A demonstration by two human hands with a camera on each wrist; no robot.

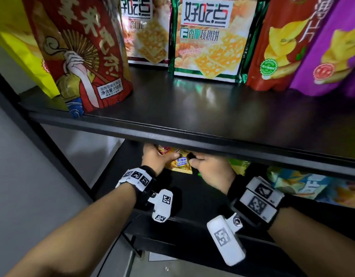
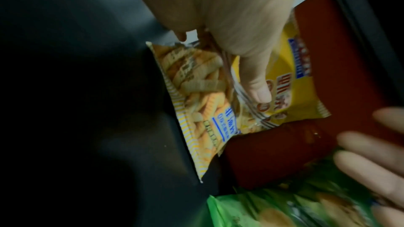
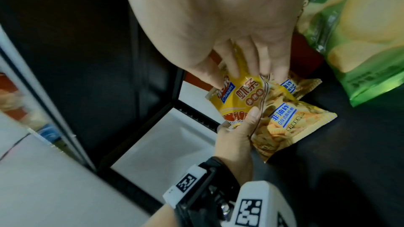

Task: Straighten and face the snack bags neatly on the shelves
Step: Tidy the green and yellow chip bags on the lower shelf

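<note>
While the left hand (image 1: 155,156) pinches the small yellow foil snack bag printed with ridged sticks (image 3: 240,99), its thumb lying across the bag's front in the left wrist view, the right hand (image 1: 210,170) lays its fingers (image 3: 258,58) over the bag's upper part from the other side; whether those fingers curl round the foil or only press it cannot be told. The bag sits on the black lower shelf (image 1: 192,198), near its left end, tucked under the edge of the black upper shelf (image 1: 192,108). In the right wrist view a second yellow bag of the same kind (image 3: 306,84) peeks out just behind it. A green crisp bag (image 3: 360,40) lies just beside, to the right, and a dark red bag (image 2: 273,154) lies between them further back. On the upper shelf stand a red bag with a fan drawing (image 1: 84,56), two biscuit bags (image 1: 208,39), a red crisp bag (image 1: 278,47) and a purple crisp bag (image 1: 332,50).
</note>
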